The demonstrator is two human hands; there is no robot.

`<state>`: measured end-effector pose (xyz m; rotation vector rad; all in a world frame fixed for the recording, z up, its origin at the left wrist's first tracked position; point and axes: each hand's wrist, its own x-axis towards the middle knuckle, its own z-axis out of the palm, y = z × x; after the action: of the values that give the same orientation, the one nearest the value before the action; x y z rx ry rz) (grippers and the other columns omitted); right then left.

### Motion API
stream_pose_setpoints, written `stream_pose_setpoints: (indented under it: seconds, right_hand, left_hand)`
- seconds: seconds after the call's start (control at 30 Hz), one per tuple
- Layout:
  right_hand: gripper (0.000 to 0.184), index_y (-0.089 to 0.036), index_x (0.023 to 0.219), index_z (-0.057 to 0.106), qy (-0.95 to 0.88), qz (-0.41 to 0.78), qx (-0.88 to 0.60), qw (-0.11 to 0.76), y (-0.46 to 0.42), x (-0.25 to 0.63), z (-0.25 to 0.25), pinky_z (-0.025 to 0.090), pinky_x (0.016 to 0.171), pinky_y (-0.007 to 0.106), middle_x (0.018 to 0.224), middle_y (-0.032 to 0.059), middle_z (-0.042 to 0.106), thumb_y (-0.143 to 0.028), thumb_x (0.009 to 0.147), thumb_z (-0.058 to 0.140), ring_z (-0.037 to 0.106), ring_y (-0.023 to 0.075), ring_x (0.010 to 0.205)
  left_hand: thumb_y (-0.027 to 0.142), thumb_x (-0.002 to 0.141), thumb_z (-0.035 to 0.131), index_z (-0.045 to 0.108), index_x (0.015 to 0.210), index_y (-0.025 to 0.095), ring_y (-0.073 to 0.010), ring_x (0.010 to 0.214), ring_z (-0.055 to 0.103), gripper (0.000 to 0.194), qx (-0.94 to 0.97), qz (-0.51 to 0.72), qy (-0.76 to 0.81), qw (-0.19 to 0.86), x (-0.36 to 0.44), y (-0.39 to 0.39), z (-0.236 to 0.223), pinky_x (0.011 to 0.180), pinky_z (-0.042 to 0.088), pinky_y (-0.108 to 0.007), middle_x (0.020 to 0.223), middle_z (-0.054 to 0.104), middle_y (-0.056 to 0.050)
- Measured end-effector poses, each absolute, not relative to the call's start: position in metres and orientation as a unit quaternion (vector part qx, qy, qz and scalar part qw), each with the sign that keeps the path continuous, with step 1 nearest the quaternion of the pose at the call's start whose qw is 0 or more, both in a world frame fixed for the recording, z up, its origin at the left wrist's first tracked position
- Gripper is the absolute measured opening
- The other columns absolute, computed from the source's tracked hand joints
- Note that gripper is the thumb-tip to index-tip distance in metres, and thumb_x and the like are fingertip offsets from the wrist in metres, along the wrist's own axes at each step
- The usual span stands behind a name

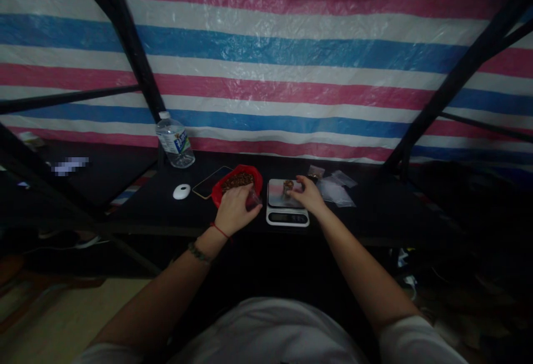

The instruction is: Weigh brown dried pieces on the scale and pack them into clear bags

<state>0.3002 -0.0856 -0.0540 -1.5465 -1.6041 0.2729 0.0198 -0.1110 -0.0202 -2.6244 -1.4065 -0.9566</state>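
Both hands at work between a red bag and a small scale.
Against the striped sheet [258, 94], on the dark table [375, 214], a water bottle [177, 144] stands at left, with the scale [287, 217] and the open red bag [257, 179] of brown pieces [238, 179] side by side; flat clear bags [335, 192] lie right of the scale, a white mouse [181, 192] left of the red bag. The left hand [235, 208] curls at the red bag, clear plastic [253, 199] between thumb and fingers. The right hand [310, 194] reaches over the weighing plate to a small brownish clump [288, 185]; in this dimness I cannot tell whether it is gripped. The step looks like handling small portions at the scale; moving the clump calls for a light, steady pinch.
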Motion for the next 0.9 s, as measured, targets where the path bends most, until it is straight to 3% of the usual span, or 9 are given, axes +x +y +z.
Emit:
stream_pose_setpoints:
  seconds: [0.3,0.57,0.8,0.9]
  right_hand:
    - [0.035,-0.018,0.096,0.067,-0.666,0.112,-0.614,0.409,-0.077,0.291,-0.049,0.047,0.085,0.037,0.096,0.0071,0.068,-0.037,0.067,0.073,0.063,0.0216,0.09]
    - [0.038,-0.018,0.101,0.065,-0.651,0.154,-0.581,0.463,-0.1,0.272,-0.028,0.046,0.09,0.037,0.101,0.0068,0.069,-0.032,0.066,0.072,0.063,0.0214,0.096]
    - [0.047,-0.019,0.108,0.059,-0.671,0.215,-0.524,0.478,-0.124,0.246,-0.02,0.046,0.093,0.036,0.105,0.006,0.067,-0.027,0.065,0.075,0.063,0.0195,0.099]
    - [0.042,-0.019,0.101,0.058,-0.676,0.234,-0.515,0.473,-0.136,0.237,-0.017,0.046,0.092,0.036,0.101,0.0049,0.066,-0.028,0.064,0.075,0.063,0.0193,0.097]
  left_hand:
    - [0.054,0.07,0.066,0.05,0.128,0.014,-0.0322,0.113,0.053,0.072,-0.807,-0.252,-0.533,0.004,0.02,-0.096,-0.04,0.099,0.038,-0.044,0.121,0.058,-0.016]
    - [0.065,0.064,0.067,0.056,0.118,0.016,-0.0314,0.107,0.056,0.074,-0.807,-0.279,-0.519,-0.036,0.017,-0.094,-0.041,0.097,0.041,-0.044,0.112,0.061,-0.014]
    - [0.06,0.069,0.067,0.058,0.11,0.018,-0.0284,0.102,0.059,0.06,-0.818,-0.318,-0.479,-0.038,0.017,-0.104,-0.029,0.093,0.045,-0.042,0.107,0.064,-0.011]
    - [0.058,0.071,0.067,0.058,0.109,0.019,-0.0263,0.101,0.06,0.055,-0.834,-0.337,-0.434,-0.055,0.021,-0.116,-0.019,0.091,0.046,-0.04,0.106,0.065,-0.009]
